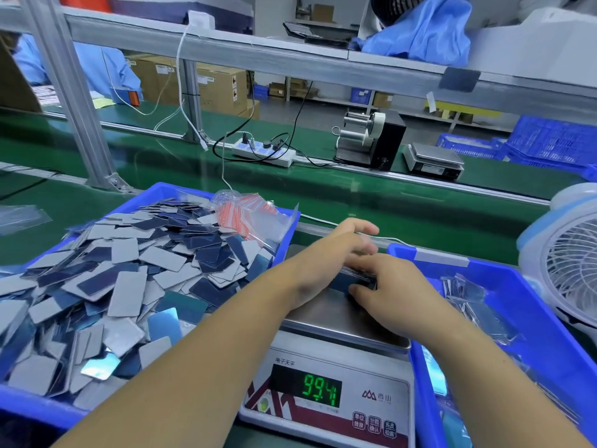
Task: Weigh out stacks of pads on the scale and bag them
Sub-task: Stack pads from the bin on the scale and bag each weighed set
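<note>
The stack (355, 279) lies on the scale (326, 321), toward the far right of its pan, right under both my hands, so nothing has to travel before the next move. Its long axis seems to run left to right across me, a little tilted, though my fingers hide most of it. My right hand (392, 286) sits on the near side, thumb and fingers curled onto the near edge and right end in a pinching grip. My left hand (339, 250) reaches over from the far side, fingers bent down on the top and far edge; they are blurred, so I judge that grip closed on the stack without being sure how firmly. The readout shows 99.4, though my pressure is likely in that figure. The left bin (284, 244) with loose pads and bags is nearer my left hand; the right bin (533, 321) of bagged stacks is nearer my right.
</note>
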Demonstrator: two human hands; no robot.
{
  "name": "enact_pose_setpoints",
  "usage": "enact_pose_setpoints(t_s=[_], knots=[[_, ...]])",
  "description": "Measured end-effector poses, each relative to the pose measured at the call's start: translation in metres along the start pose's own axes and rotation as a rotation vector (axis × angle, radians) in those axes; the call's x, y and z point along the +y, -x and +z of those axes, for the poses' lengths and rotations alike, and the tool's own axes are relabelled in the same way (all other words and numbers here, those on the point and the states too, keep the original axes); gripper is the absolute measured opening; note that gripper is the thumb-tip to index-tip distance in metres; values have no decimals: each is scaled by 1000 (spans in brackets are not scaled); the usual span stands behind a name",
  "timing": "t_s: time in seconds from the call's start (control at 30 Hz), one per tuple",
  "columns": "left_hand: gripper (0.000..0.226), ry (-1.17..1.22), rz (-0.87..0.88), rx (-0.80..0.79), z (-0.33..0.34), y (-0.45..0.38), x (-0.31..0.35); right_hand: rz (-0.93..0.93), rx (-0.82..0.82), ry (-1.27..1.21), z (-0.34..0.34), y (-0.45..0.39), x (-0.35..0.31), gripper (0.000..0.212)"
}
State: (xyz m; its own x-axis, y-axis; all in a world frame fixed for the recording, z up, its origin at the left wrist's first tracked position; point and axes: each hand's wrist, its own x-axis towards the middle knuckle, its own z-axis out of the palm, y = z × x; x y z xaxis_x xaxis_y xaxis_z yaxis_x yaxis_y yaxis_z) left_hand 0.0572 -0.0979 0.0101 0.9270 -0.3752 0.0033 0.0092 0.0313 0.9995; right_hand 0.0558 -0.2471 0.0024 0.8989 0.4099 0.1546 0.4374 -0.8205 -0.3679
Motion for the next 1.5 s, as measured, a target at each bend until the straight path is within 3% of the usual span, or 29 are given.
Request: enact_pose_setpoints(t_s=[0.1,0.23,0.33,0.4,0.47,0.67,0.8,1.0,1.07,1.13,1.27,1.37,1.5], knots=[[34,-43,11,38,-5,-2,2,11,-19,79,1,0,0,40],[19,-438,96,350,-43,-5,3,5,-18,87,0,1,-1,22],[23,-625,22,538,-76,-4,-1,86,20,-193,-3,2,-2,16],[25,-689,-40,658,-94,-3,-6,153,-52,-404,-7,4,-5,15],[31,-780,-95,738,-107,-3,-13,184,-160,-432,-6,5,-7,11],[47,-1224,-356,553,-113,-15,-29,195,-47,-169,-3,2,-4,8],[31,-1367,-460,462,-106,-18,-33,210,-21,-242,-3,3,0,23],[35,-1212,-361,692,-108,-17,-28,194,81,-277,-3,2,2,15],[41,-1170,-243,754,-109,-13,-25,189,119,-282,-4,1,2,14],[37,-973,-48,786,-103,-8,-20,194,168,-316,-5,1,2,12],[27,-453,222,598,-77,0,-2,212,250,-408,-7,1,1,9],[26,-257,281,445,-64,4,5,219,286,-474,-7,0,-1,4],[29,-41,299,163,-48,7,5,183,242,-667,-7,2,-5,13]])
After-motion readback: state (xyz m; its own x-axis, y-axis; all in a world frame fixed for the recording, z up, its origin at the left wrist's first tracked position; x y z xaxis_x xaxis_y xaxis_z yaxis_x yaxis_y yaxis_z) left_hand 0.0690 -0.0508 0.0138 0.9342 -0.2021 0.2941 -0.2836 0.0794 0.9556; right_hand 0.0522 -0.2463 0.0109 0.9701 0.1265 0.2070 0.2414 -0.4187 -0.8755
